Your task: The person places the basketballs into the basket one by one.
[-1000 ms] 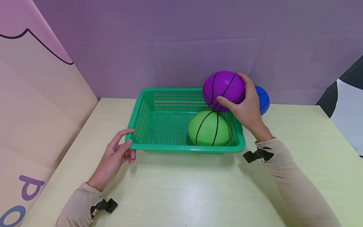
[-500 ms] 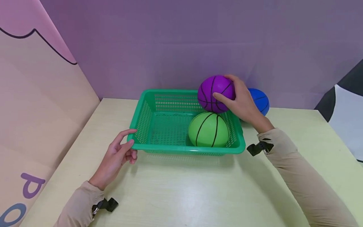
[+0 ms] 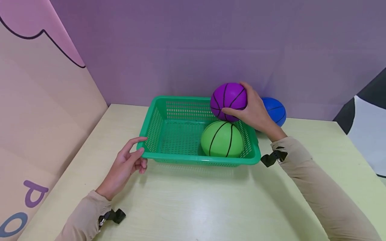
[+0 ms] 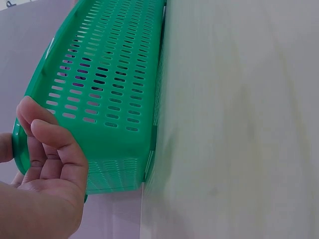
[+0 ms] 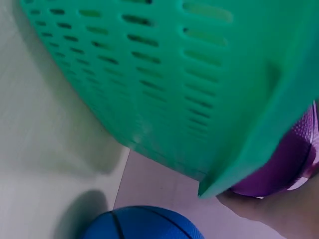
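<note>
A green plastic basket (image 3: 193,158) with slotted walls stands on the table, and a light green ball (image 3: 221,139) with black lines lies in its right half. My right hand (image 3: 256,113) holds a purple ball (image 3: 229,100) at the basket's back right corner, behind the green ball. In the right wrist view part of the purple ball (image 5: 279,172) shows past the basket rim. My left hand (image 3: 125,165) pinches the basket's front left corner; in the left wrist view its fingers (image 4: 55,137) curl by the rim.
Behind my right hand, outside the basket, a blue ball (image 3: 274,111) rests on the table (image 3: 193,201) near the purple backdrop (image 3: 187,50). A printed panel (image 3: 45,110) borders the table on the left.
My right hand has brought the purple ball slightly left and lower into the basket's back right corner. More of the blue ball shows. My left hand keeps its hold on the basket corner.
</note>
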A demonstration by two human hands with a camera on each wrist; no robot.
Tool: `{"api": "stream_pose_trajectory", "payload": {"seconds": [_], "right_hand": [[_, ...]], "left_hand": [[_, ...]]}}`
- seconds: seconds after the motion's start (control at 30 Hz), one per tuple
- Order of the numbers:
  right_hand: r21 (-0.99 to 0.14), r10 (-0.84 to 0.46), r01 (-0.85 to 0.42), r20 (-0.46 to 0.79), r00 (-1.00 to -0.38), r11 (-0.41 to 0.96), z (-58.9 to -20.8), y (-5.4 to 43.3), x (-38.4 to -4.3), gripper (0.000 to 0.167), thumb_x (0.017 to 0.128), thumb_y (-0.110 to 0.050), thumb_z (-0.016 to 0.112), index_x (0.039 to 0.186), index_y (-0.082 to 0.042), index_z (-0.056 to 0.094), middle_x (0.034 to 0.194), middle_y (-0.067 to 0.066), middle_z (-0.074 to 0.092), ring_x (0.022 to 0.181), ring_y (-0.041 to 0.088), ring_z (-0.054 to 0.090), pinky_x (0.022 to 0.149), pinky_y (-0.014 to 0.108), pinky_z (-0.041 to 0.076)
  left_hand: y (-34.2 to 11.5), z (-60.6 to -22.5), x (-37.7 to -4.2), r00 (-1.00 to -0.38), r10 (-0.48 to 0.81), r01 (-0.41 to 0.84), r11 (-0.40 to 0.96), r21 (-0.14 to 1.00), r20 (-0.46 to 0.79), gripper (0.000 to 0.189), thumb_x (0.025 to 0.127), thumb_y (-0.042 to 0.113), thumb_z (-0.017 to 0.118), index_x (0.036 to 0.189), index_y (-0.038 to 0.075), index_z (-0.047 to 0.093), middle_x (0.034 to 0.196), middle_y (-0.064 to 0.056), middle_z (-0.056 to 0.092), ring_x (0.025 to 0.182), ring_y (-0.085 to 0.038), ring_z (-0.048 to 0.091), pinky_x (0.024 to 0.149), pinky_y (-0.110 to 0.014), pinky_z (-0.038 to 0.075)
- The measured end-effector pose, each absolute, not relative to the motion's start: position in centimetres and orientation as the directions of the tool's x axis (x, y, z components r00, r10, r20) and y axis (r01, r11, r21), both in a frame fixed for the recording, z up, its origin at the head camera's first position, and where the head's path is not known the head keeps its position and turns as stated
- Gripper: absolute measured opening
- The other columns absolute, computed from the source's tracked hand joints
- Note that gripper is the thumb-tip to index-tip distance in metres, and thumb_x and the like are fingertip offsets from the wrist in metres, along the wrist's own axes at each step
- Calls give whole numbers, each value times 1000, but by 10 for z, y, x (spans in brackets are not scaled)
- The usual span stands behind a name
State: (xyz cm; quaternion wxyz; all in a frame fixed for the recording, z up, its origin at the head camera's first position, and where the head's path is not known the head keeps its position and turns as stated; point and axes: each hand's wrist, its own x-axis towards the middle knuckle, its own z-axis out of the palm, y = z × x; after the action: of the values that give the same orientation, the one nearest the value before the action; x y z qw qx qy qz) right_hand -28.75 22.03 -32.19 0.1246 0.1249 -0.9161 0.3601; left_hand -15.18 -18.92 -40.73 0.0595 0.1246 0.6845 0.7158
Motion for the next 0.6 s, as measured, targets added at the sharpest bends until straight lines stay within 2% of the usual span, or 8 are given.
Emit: {"api": "stream_pose_trajectory", "payload": {"seconds": [0.2,0.4,0.5,0.6], "right_hand": [[-653,-119,-351,372,-920,671,-315,214,-282,97,78,-54,79,155,-26,26,150,10,39,129,35,46,92,59,50],[-657,-173,-422,410,-896,625,-300,202,-264,92,79,-48,81,153,-30,31,149,7,40,127,34,48,93,59,50],[-594,-259,-499,445,-857,630,-295,190,-255,91,78,-46,83,153,-31,33,149,8,39,127,34,48,93,58,50],[-464,-373,-590,480,-794,661,-292,177,-247,93,77,-46,84,153,-29,34,148,11,36,129,35,46,93,57,50]], "left_hand": [[-188,-408,-152,-959,263,89,-62,994,102,47,107,27,49,149,12,36,72,-5,59,63,-19,54,60,-28,49],[-188,-406,-153,-961,256,93,-58,994,105,46,107,27,49,149,12,37,73,-5,59,64,-19,55,61,-29,49],[-189,-406,-153,-964,245,91,-51,995,101,47,106,28,50,148,13,37,72,-6,59,64,-19,55,61,-29,49],[-189,-407,-155,-964,245,97,-52,994,107,47,106,27,49,149,12,37,73,-5,59,64,-18,55,61,-28,49]]}}
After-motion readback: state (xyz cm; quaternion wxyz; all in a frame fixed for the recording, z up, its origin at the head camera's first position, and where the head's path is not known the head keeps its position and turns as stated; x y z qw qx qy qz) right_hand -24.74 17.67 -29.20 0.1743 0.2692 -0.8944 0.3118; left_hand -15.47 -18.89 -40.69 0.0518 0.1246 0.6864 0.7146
